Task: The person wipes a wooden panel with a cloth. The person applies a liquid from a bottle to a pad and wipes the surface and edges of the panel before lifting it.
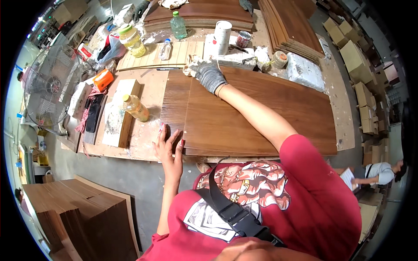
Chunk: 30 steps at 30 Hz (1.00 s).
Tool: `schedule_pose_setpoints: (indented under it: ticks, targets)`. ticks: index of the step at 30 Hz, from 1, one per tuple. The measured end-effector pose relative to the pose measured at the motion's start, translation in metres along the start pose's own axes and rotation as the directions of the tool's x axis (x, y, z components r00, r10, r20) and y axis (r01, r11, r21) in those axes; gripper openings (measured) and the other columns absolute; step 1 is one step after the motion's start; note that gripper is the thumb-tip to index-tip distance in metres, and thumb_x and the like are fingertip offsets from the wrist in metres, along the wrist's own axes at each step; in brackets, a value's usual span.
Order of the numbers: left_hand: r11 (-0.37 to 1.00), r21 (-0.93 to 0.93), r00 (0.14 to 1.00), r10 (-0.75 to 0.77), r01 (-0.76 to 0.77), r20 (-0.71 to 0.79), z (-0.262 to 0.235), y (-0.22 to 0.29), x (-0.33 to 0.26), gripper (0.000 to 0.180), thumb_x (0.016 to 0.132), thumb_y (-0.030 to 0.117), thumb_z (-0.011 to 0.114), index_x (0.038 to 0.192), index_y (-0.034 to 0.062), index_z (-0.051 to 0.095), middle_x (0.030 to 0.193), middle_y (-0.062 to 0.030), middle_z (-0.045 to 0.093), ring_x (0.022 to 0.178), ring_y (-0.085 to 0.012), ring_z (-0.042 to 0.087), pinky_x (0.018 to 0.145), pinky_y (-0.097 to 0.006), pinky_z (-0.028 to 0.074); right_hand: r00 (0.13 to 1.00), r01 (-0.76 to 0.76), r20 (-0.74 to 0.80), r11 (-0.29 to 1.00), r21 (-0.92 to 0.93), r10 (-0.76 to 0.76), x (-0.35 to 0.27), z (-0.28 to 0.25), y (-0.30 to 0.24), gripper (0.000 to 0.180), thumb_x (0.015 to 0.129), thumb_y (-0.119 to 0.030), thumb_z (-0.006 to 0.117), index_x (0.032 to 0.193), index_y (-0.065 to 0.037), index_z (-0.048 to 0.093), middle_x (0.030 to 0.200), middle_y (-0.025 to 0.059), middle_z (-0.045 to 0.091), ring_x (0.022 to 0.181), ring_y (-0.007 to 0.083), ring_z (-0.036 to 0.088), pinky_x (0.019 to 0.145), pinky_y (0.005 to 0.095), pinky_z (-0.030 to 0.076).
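A dark brown wood-grain panel (257,115) lies on the workbench in front of me. My right hand (210,76), in a grey knit glove, reaches to the panel's far left part and is closed on a crumpled cream rag (191,66). Part of the rag is covered by the glove. My bare left hand (170,150) rests at the panel's near left corner, its fingers spread, the fingertips on a narrower brown strip (174,104) along that side. To the left, a bottle of yellowish liquid (136,108) stands beside a pale wooden block (121,115).
Stacked brown panels (289,28) stand at the far right. Beyond my panel are a white canister (223,38), a small tin (243,39), a green bottle (178,25) and a yellow-lidded jug (132,40). A fan (54,85) stands left; flattened cardboard (82,200) is stacked below it.
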<state>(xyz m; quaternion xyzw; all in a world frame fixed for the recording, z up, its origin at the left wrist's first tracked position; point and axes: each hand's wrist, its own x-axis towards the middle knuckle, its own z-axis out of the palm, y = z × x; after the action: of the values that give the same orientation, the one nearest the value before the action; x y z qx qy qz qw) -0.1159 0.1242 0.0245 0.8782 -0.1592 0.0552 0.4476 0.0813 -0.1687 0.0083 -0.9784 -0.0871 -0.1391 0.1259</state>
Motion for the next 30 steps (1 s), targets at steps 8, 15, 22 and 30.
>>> schedule_pose_setpoints:
  ticks: [8, 15, 22, 30]
  targets:
    - [1.0, 0.025, 0.999, -0.003, 0.004, -0.035, -0.002, -0.004, 0.002, 0.049, 0.102, 0.011, 0.057, 0.149, 0.0026, 0.049, 0.162, -0.0157, 0.04, 0.148, -0.0317, 0.038, 0.123, -0.047, 0.023, 0.892, 0.452, 0.071, 0.874, -0.176, -0.447, -0.068, -0.061, -0.092, 0.033, 0.103, -0.021, 0.049, 0.129, -0.01, 0.064, 0.123, 0.0106, 0.067, 0.118, 0.0292, 0.062, 0.107, 0.0423, 0.047]
    - [0.905, -0.424, 0.972, -0.13, 0.036, -0.195, -0.002, -0.022, 0.001, 0.039, 0.105, 0.003, 0.046, 0.143, -0.0009, 0.056, 0.155, -0.0145, 0.051, 0.15, -0.029, 0.037, 0.123, -0.043, 0.025, 0.994, 0.111, 0.041, 0.955, -0.275, -0.103, -0.056, -0.045, -0.055, 0.03, 0.1, -0.027, 0.05, 0.125, -0.017, 0.063, 0.132, 0.0124, 0.062, 0.127, 0.0266, 0.057, 0.107, 0.0537, 0.046]
    - [0.961, -0.27, 0.964, -0.123, 0.056, -0.237, -0.023, -0.02, 0.02, 0.038, 0.105, 0.008, 0.044, 0.14, 0.0011, 0.059, 0.153, -0.0116, 0.053, 0.149, -0.0282, 0.038, 0.122, -0.043, 0.026, 0.875, 0.459, 0.101, 0.877, 0.141, -0.474, -0.122, -0.052, -0.11, 0.042, 0.093, -0.029, 0.062, 0.131, -0.011, 0.062, 0.115, 0.0125, 0.065, 0.117, 0.0294, 0.061, 0.117, 0.0483, 0.035]
    - [0.897, -0.442, 0.958, -0.129, 0.002, -0.257, -0.016, -0.022, 0.034, 0.034, 0.106, 0.006, 0.043, 0.132, -0.004, 0.062, 0.145, -0.013, 0.058, 0.143, -0.026, 0.045, 0.121, -0.04, 0.03, 0.922, 0.357, 0.125, 0.929, 0.097, -0.367, -0.121, -0.068, -0.109, 0.036, 0.096, -0.03, 0.056, 0.127, -0.014, 0.066, 0.129, 0.0155, 0.064, 0.125, 0.0331, 0.057, 0.115, 0.0523, 0.035]
